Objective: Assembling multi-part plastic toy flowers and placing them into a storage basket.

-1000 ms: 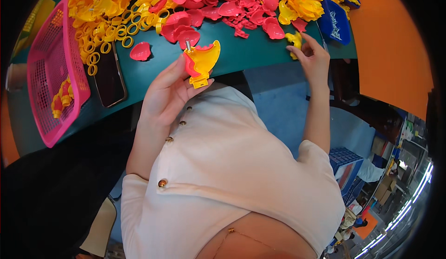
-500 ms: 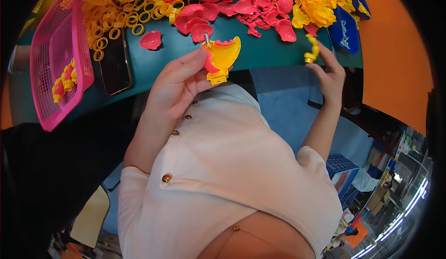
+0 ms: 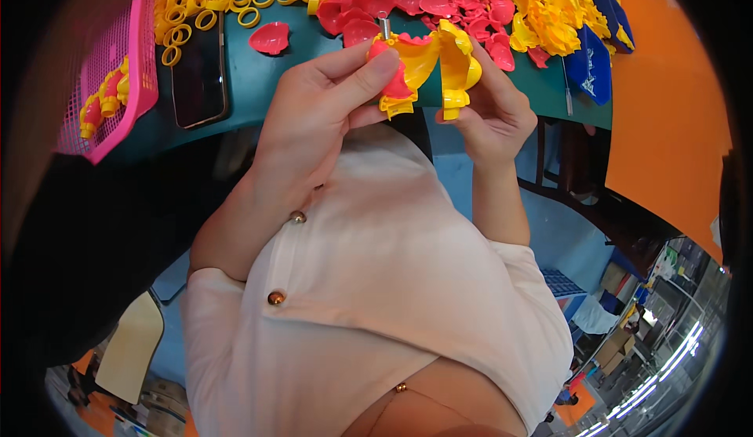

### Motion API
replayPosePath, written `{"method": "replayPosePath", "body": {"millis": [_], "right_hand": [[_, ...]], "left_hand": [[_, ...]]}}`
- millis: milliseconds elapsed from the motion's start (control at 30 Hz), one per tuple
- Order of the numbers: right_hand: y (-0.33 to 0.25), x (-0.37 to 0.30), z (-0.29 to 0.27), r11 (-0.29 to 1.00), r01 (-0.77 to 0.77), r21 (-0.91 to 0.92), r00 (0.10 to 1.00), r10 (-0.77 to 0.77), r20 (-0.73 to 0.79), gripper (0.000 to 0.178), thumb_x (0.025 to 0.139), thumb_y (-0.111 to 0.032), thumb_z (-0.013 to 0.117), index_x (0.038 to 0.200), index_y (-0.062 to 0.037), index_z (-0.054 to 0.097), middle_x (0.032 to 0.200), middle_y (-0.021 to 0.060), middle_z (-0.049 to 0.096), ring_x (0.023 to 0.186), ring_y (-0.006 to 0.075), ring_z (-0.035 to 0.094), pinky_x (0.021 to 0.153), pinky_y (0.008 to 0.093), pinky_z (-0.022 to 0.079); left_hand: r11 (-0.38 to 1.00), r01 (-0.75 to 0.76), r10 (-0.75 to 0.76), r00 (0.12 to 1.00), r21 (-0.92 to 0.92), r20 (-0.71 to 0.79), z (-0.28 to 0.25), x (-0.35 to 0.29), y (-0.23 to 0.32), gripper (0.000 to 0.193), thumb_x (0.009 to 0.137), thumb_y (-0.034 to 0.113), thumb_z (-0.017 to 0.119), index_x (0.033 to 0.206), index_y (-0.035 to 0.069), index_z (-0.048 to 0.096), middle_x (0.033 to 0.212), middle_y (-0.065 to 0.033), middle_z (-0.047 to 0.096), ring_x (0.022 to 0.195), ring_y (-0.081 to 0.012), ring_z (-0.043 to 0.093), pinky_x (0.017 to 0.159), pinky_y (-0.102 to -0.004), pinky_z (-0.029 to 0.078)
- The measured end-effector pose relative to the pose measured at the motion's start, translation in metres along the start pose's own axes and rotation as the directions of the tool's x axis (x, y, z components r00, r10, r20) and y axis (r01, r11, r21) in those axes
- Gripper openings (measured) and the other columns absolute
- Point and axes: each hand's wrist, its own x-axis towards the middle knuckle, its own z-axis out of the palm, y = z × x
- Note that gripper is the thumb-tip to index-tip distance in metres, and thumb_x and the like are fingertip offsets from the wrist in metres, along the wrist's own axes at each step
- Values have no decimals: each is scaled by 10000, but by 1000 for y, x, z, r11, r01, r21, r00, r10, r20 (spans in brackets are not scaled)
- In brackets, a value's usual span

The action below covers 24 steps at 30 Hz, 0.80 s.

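Observation:
My left hand (image 3: 329,96) is closed on a yellow and red plastic shell half (image 3: 416,59). Its hollow side shows, and a small metal pin (image 3: 385,28) sticks up at its top left. Just right of it, my right hand (image 3: 498,116) pinches a matching yellow shell half (image 3: 456,68) between thumb and fingers. The two halves are held side by side, upright, with a narrow gap between them for most of their height. Whether they touch near the top is hard to tell. Both hands are above the near edge of the green table (image 3: 267,76).
Yellow rings (image 3: 205,20), red shell pieces (image 3: 439,3) and yellow shell pieces (image 3: 549,10) are heaped along the back. A pink basket (image 3: 141,68) with several yellow-red pieces stands left, beside a dark phone (image 3: 198,76). A blue container (image 3: 590,68) is at right; one red piece (image 3: 270,38) lies apart.
My right hand has come left with the yellow shell half, turning it, and is now close beside the piece in my left hand. The left hand has shifted slightly right.

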Motion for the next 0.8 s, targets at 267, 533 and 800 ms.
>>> {"method": "replayPosePath", "body": {"millis": [267,533,800], "right_hand": [[1,1,0,988,72,-137,997,-69,26,637,714,-29,761,1237,158,449,1199,247,556,1074,292,585,906,384,485],[2,2,-1,959,182,-216,980,-158,125,656,731,-87,767,1247,153,441,1211,250,548,1120,309,555,973,415,427],[3,-4,7,993,50,-103,998,-52,-21,622,732,-106,763,1224,141,474,1260,268,505,1178,338,510,979,404,431]], "left_hand": [[1000,-11,11,1000,-21,28,1,-2,4,372,879,203,641,1163,-30,580,978,-50,632,886,-83,611,752,-214,525],[998,-60,60,998,18,2,1,-3,-1,409,866,204,659,1179,-43,566,982,-62,634,900,-98,614,770,-227,526],[993,-96,95,995,72,25,3,-4,3,365,889,204,622,1170,-23,573,1032,-82,642,919,-131,635,776,-262,541]]}}
